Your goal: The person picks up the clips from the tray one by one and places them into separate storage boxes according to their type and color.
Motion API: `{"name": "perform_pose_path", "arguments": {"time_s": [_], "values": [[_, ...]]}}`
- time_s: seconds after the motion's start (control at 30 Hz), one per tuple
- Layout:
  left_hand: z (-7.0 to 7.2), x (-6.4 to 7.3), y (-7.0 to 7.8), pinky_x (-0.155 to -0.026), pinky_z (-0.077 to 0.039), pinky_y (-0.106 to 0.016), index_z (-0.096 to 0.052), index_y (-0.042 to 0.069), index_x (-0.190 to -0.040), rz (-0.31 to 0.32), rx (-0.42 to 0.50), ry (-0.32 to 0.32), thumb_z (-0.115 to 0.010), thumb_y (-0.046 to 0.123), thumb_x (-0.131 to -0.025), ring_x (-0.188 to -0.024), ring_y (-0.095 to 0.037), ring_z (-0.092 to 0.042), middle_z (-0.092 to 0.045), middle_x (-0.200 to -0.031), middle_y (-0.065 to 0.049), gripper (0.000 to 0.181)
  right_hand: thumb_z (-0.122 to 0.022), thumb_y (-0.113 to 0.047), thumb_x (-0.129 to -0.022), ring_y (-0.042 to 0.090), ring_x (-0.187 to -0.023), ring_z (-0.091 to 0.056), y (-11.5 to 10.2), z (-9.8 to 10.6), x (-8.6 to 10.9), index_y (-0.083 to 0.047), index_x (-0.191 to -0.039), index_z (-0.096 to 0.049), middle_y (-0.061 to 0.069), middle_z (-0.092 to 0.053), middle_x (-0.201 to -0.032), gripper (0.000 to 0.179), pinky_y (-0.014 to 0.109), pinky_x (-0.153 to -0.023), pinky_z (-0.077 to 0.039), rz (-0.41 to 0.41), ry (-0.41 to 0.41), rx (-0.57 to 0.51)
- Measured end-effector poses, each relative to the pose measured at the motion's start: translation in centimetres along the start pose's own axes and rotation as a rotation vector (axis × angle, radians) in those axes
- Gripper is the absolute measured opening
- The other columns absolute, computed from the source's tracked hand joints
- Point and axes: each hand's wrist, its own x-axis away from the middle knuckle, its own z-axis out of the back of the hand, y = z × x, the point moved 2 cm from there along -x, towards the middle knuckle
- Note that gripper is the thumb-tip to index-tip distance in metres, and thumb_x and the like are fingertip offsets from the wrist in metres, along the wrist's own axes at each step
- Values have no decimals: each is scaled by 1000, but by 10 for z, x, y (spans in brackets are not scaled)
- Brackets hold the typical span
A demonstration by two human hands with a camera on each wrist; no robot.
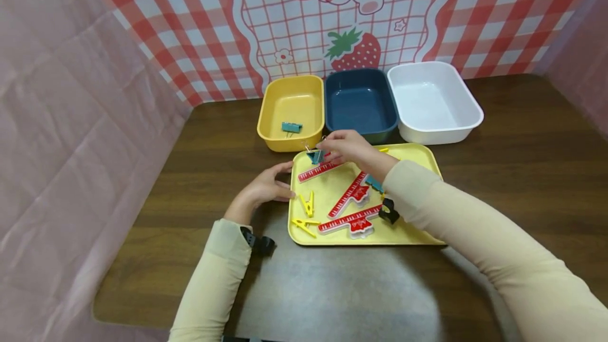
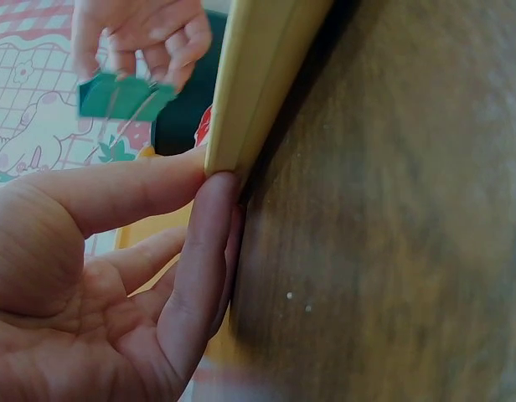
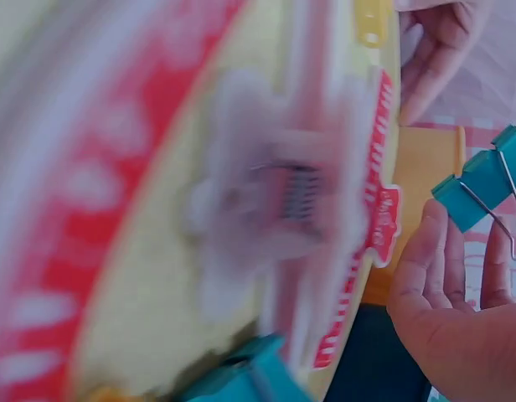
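Observation:
In the head view my right hand (image 1: pixel 353 149) holds a teal binder clip (image 1: pixel 315 157) by its fingertips, over the back left corner of the yellow tray (image 1: pixel 413 161). The right wrist view shows that binder clip (image 3: pixel 480 184) with its wire handles pointing away from the palm. My left hand (image 1: pixel 263 186) pinches the tray's left rim between thumb and fingers, as the left wrist view shows. On the tray lie several red piano-keyboard clips (image 1: pixel 350 194), yellow clothespins (image 1: pixel 307 205) and another teal binder clip (image 1: pixel 374 183), partly hidden by the right forearm.
Behind the tray stand a yellow bin (image 1: pixel 290 145), a dark blue bin (image 1: pixel 363 81) and a white bin (image 1: pixel 437 137), side by side. One teal binder clip (image 1: pixel 292 127) lies in the yellow bin. A checked cloth (image 1: pixel 190 30) hangs at the back of the wooden table (image 1: pixel 518 173).

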Motion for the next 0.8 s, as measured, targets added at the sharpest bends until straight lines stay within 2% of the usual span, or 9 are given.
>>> {"name": "perform_pose_path", "arguments": {"time_s": [0.17, 0.3, 0.4, 0.53, 0.63, 0.8], "values": [[0, 0, -1, -77, -54, -33, -32, 15, -146, -13, 14, -13, -67, -12, -78, -101, -25, -59, -37, -141, -8, 81, -67, -25, -87, 19, -81, -65, -12, -4, -6, -3, -103, -60, 11, -61, -97, 28, 39, -86, -50, 16, 51, -174], [-1, -1, -1, -77, -54, -34, -30, 13, -146, -27, 26, -34, -66, -12, -79, -101, -26, -59, -36, -142, -9, 81, -67, -27, -87, 18, -79, -66, -18, -5, -10, -5, -106, -60, 12, -59, -93, 30, 31, -78, -53, -4, 122, -318], [-1, 0, -1, -77, -54, -34, -31, 15, -146, -14, 15, -26, -66, -11, -79, -99, -25, -60, -37, -142, -8, 80, -66, -29, -87, 17, -77, -66, -21, -7, -13, -6, -106, -59, 12, -58, -92, 31, 28, -76, -53, -28, 173, -387], [1, 0, -2, -76, -55, -33, -32, 16, -146, -5, 8, -8, -67, -11, -79, -99, -24, -60, -37, -141, -7, 80, -65, -29, -88, 19, -79, -67, -27, -12, -15, -4, -110, -57, 12, -56, -92, 34, 32, -85, -51, -47, 220, -435], [1, 0, -2, -76, -55, -34, -32, 16, -146, -12, 14, -4, -67, -11, -78, -100, -25, -59, -37, -141, -7, 80, -61, -28, -91, 22, -92, -65, -31, -14, -17, -2, -119, -55, 15, -55, -100, 39, 32, -87, -50, -47, 219, -493], [1, -1, -3, -77, -54, -35, -31, 12, -146, -42, 36, -19, -65, -13, -78, -102, -27, -58, -37, -141, -10, 80, -53, -24, -95, 28, -114, -54, -30, -11, -20, -3, -137, -42, 22, -48, -128, 48, 31, -91, -48, -29, 151, -631]]}}
